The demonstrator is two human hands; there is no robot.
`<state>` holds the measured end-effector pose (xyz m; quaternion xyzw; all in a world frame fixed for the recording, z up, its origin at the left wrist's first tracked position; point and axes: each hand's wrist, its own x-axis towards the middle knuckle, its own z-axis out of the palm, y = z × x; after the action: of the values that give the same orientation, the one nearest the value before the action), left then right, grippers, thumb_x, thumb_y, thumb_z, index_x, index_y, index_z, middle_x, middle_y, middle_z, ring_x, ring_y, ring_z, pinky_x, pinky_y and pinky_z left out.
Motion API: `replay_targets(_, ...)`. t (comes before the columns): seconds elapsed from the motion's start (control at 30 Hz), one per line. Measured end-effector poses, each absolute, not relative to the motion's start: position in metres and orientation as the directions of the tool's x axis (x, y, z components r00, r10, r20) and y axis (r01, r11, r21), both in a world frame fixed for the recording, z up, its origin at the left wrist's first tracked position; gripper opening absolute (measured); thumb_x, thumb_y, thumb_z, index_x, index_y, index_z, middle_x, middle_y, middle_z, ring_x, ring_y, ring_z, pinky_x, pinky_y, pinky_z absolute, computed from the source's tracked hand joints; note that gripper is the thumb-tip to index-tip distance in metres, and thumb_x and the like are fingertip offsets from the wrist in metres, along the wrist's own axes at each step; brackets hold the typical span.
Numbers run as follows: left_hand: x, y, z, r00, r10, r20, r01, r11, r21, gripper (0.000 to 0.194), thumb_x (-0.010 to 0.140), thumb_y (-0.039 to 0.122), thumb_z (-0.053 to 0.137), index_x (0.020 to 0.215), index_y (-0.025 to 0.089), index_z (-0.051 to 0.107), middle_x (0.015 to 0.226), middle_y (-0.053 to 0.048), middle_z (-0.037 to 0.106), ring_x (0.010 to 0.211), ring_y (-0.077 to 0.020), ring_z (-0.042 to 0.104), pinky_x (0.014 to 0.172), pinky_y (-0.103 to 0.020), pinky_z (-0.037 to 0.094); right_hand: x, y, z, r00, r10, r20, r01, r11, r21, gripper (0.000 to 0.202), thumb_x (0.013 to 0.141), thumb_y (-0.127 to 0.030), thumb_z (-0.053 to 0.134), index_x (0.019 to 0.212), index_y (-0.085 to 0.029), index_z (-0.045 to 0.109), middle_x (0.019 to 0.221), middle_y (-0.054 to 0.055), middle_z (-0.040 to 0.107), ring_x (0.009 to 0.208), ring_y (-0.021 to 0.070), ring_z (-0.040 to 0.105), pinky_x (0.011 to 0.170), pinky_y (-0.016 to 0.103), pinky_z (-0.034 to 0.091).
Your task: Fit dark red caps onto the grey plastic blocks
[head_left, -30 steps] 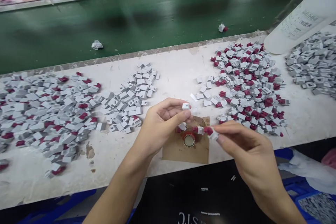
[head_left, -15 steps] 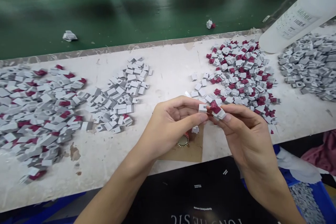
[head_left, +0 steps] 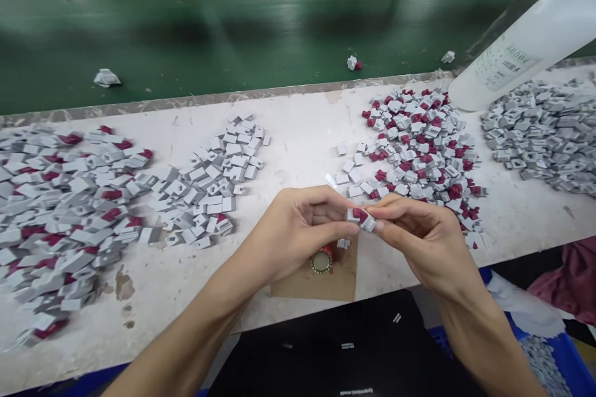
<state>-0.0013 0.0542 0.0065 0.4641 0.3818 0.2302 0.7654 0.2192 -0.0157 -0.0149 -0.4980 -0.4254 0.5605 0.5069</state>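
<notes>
Between thumb and fingers my left hand (head_left: 293,229) pinches a small grey plastic block (head_left: 352,215). My right hand (head_left: 414,226) grips a grey and dark-red plastic piece (head_left: 367,221). The two pieces meet, the dark-red part lying against the grey block; how far one sits inside the other I cannot tell. Below my left fingers lie a bottle cap (head_left: 321,262) and a small grey piece (head_left: 343,243) on a brown board (head_left: 307,288). Just beyond my right hand spreads a pile of grey and dark-red pieces (head_left: 419,142).
Left of my hands are heaps of grey blocks (head_left: 209,186) and grey blocks with dark-red parts (head_left: 69,211). A white bottle (head_left: 516,56) stands right, by another grey heap (head_left: 544,136). Behind runs a green surface (head_left: 233,31) with loose pieces. A blue bin (head_left: 565,347) sits low right.
My hands have come together: the grey block and the dark-red piece, apart before, now touch. The camera view has tilted up slightly.
</notes>
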Motion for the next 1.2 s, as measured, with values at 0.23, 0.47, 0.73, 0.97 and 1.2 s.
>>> replay_targets(0.23, -0.002, 0.115, 0.005, 0.548, 0.808, -0.218, 0.210, 0.120, 0.970, 0.013, 0.095, 0.032, 0.089, 0.103, 0.022, 0.087, 0.101, -0.008, 0.088, 0.091, -0.0257, 0.082, 0.081, -0.039, 0.067, 0.222, 0.049, -0.007, 0.024, 0.998, -0.053, 0.212, -0.057, -0.976, 0.011, 0.098, -0.033, 0.088, 0.108, -0.030, 0.092, 0.105, 0.007, 0.089, 0.093, 0.0254, 0.085, 0.081, 0.040, 0.074)
replay_targets(0.47, 0.002, 0.254, -0.029, -0.009, 0.998, 0.055, 0.451, -0.045, 0.891, 0.016, 0.089, 0.010, 0.082, 0.081, 0.021, 0.072, 0.093, -0.012, 0.079, 0.091, -0.0286, 0.072, 0.093, -0.049, 0.058, 0.210, 0.239, -0.014, 0.193, 0.968, 0.164, 0.613, 0.011, -0.790, 0.034, 0.095, -0.010, 0.072, 0.125, -0.019, 0.084, 0.148, 0.018, 0.074, 0.135, 0.0379, 0.071, 0.126, 0.063, 0.050)
replay_targets(0.73, -0.007, 0.300, -0.031, -0.117, 0.992, 0.049, 0.556, 0.024, 0.831, 0.020, 0.087, 0.006, 0.079, 0.090, 0.021, 0.065, 0.109, -0.019, 0.076, 0.115, -0.0384, 0.066, 0.106, -0.061, 0.050, 0.192, 0.302, -0.018, 0.098, 0.995, 0.000, 0.454, -0.045, -0.890, 0.014, 0.086, -0.015, 0.085, 0.094, -0.020, 0.075, 0.109, 0.016, 0.084, 0.117, 0.0375, 0.080, 0.113, 0.060, 0.061)
replay_targets(0.97, 0.008, 0.186, 0.007, 0.291, 0.910, 0.295, 0.152, -0.349, 0.925, 0.021, 0.101, 0.021, 0.076, 0.121, 0.022, 0.071, 0.125, -0.008, 0.080, 0.114, -0.0228, 0.075, 0.103, -0.038, 0.060, 0.192, 0.188, 0.007, -0.044, 0.999, -0.019, -0.151, -0.025, -0.988, 0.034, 0.091, -0.052, 0.093, 0.096, -0.028, 0.069, 0.108, 0.003, 0.085, 0.098, 0.0207, 0.082, 0.093, 0.040, 0.069)
replay_targets(1.2, 0.012, 0.102, 0.014, 0.290, 0.933, 0.212, 0.115, -0.254, 0.960, 0.008, 0.107, 0.025, 0.077, 0.114, 0.023, 0.080, 0.117, -0.006, 0.084, 0.106, -0.0220, 0.078, 0.099, -0.038, 0.063, 0.191, 0.085, 0.009, 0.082, 0.994, -0.069, -0.247, -0.047, -0.968, 0.039, 0.083, -0.050, 0.103, 0.083, -0.027, 0.071, 0.085, -0.003, 0.076, 0.076, 0.0157, 0.073, 0.076, 0.031, 0.064)
